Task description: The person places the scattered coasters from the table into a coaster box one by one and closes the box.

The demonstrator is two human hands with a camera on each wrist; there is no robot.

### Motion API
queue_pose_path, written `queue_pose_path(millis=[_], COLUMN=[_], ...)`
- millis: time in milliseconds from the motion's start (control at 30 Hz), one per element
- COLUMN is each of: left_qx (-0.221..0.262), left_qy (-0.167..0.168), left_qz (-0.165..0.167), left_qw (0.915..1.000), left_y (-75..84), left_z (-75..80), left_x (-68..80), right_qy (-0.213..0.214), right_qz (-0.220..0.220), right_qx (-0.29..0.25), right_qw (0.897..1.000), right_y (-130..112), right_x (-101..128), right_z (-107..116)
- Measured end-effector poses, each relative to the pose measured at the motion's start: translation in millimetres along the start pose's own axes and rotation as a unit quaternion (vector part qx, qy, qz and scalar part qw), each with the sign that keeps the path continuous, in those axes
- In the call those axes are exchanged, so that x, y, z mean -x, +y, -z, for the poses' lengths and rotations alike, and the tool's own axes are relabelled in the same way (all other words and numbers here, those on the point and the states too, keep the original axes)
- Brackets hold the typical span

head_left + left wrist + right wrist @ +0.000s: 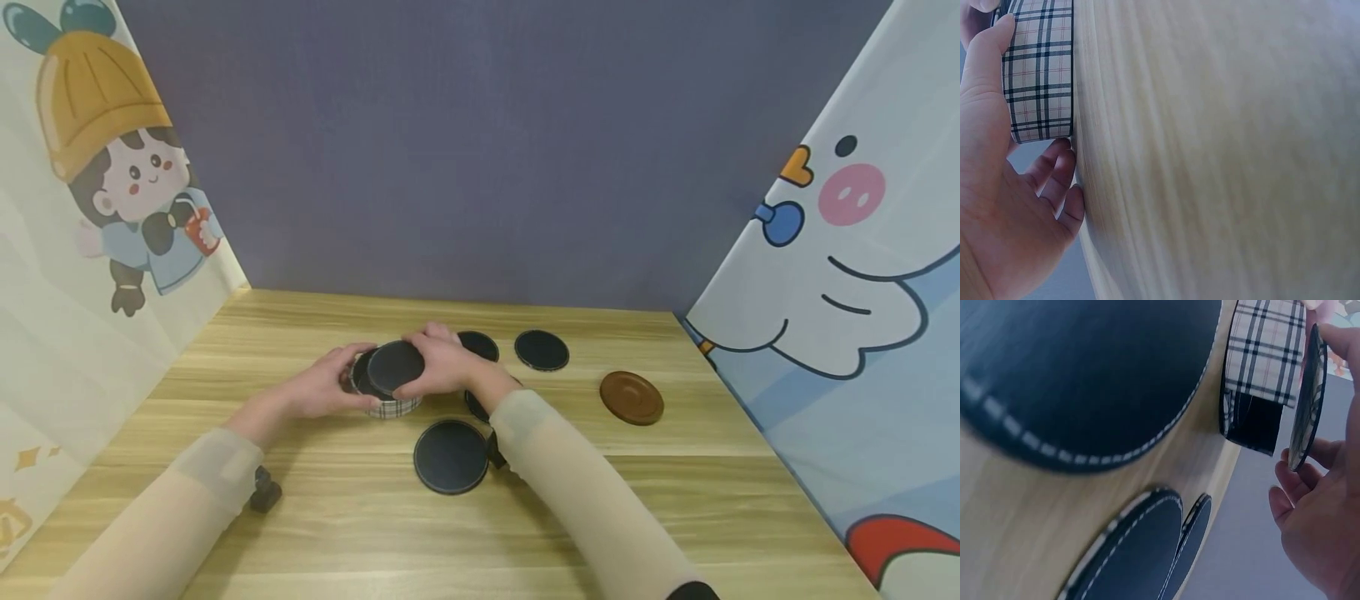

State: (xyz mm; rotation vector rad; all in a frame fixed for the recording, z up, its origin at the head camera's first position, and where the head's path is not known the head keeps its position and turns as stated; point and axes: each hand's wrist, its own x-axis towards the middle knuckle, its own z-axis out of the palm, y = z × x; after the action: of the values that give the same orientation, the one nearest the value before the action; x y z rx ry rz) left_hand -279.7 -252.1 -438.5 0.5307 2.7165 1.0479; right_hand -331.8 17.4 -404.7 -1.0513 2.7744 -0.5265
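A round plaid coaster holder (393,408) with a dark interior stands on the table. My left hand (326,387) holds it from the left; the thumb lies along the plaid wall (1041,75) in the left wrist view. Just over the holder's top, my right hand (442,362) grips a round black coaster (395,367) by its edges. The right wrist view shows that coaster (1310,403) edge-on, beside the holder's rim, with a cutout in the plaid wall (1263,353). Another black coaster (451,457) lies nearest, in front of the holder.
More black coasters lie to the right: one at the back (542,350), one behind the right hand (478,345), and one mostly hidden under the right forearm (477,407). Farther right is a brown round dish-like disc (632,397). A grey panel (465,167) closes off the table's back.
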Motion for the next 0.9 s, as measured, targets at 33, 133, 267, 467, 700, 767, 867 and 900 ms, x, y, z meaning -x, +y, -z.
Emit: queue_pose_path(millis=[33,133,267,467,700,767,867,900], left_qx=[0.0,0.001,0.005,0.003,0.006,0.006,0.003,0.002], left_qy=[0.0,-0.001,-0.002,-0.002,-0.004,-0.004,-0.004,-0.004], left_qz=[-0.001,-0.003,-0.006,-0.006,-0.006,-0.006,-0.006,-0.005], left_qw=[1.0,1.0,1.0,1.0,1.0,1.0,1.0,1.0], left_y=[-0.2,-0.6,-1.4,-2.1,-0.8,-0.4,-0.4,-0.4], left_z=[-0.1,-0.3,-0.3,-0.3,0.1,0.3,0.5,0.5], left_x=[-0.1,-0.2,-0.8,-1.6,-1.7,-1.5,-1.3,-1.3], right_qy=[-0.001,-0.005,-0.009,-0.016,-0.02,-0.022,-0.025,-0.027], right_qz=[0.002,0.004,0.007,0.009,0.006,0.006,0.003,0.002], right_qx=[0.002,0.007,0.014,0.013,0.011,0.011,0.009,0.009], right_qw=[1.0,1.0,1.0,1.0,1.0,1.0,1.0,1.0], right_y=[-1.3,-4.0,-6.0,-7.4,-7.6,-7.9,-8.8,-9.2], right_x=[-0.9,-3.3,-6.1,-8.2,-9.7,-9.6,-9.1,-8.7], right_z=[-0.6,-2.6,-4.9,-7.0,-8.4,-8.3,-7.8,-7.3])
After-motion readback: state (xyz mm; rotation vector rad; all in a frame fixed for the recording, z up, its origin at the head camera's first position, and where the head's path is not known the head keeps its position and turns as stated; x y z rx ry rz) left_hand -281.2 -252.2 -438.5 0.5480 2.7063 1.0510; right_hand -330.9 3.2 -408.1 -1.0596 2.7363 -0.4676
